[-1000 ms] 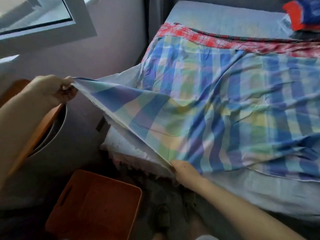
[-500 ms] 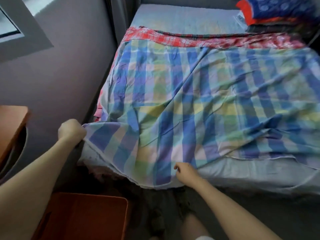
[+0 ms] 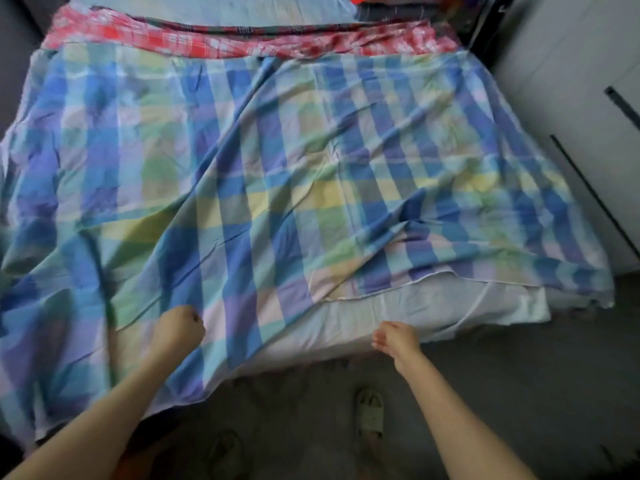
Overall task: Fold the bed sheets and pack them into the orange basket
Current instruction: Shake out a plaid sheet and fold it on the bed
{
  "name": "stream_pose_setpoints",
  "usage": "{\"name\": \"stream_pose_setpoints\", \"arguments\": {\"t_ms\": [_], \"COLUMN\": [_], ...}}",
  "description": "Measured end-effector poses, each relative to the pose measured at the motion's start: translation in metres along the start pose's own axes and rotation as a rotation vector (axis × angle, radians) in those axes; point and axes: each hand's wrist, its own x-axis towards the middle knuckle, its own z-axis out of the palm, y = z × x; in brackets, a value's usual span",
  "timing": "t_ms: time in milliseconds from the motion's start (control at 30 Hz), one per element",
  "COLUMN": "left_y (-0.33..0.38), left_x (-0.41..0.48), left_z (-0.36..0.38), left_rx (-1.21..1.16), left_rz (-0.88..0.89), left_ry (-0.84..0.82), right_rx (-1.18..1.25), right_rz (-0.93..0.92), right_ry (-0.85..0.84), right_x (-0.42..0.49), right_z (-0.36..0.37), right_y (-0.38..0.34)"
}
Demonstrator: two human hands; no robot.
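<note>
Likely light and limp, the plaid sheet (image 3: 277, 174) is being gripped near its near hem by the curled left hand (image 3: 178, 328), right hand (image 3: 396, 338) fingers loosely spread, holding nothing; hem corners advised.

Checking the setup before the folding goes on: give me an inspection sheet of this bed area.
Surface: bed, its pale cover bare along the near right edge.
Job's things: checked sheet spread creased over the bed, its near-left part hanging off the edge; red plaid sheet showing beyond its far edge; orange basket not in view.
Clutter: cloth pile at the far end of the bed.
Grippers: left hand curled, seems to grip the checked sheet; right hand relaxed at the bare near edge, holding nothing.
Cables: nothing seen.
Surroundings: slipper on the dark floor; pale cabinet to the right.
</note>
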Motion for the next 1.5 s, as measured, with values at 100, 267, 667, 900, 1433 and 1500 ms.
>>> {"name": "stream_pose_setpoints", "arguments": {"t_ms": [100, 267, 667, 900, 1433, 1500], "left_y": [0.069, 0.134, 0.225, 0.215, 0.139, 0.132], "left_x": [0.006, 0.016, 0.046, 0.019, -0.087, -0.087], "left_z": [0.082, 0.172, 0.235, 0.256, 0.337, 0.334], "left_rx": [-0.478, -1.471, -1.872, -1.903, -1.357, -1.092], "left_rz": [-0.297, -0.889, -0.943, -0.907, -0.892, -0.779], "left_ry": [-0.221, -0.379, -0.230, -0.216, -0.306, -0.163], "right_rx": [0.292, 0.479, 0.272, 0.238, -0.055, -0.050], "right_rz": [0.138, 0.263, 0.278, 0.234, 0.067, 0.146], "right_ry": [-0.012, -0.095, -0.032, 0.134, 0.356, 0.230], "right_x": [0.051, 0.154, 0.239, 0.184, 0.219, 0.219], "right_z": [-0.045, -0.094, -0.107, -0.193, -0.214, -0.211], "right_y": [-0.017, -0.047, -0.044, 0.018, 0.078, 0.086]}}
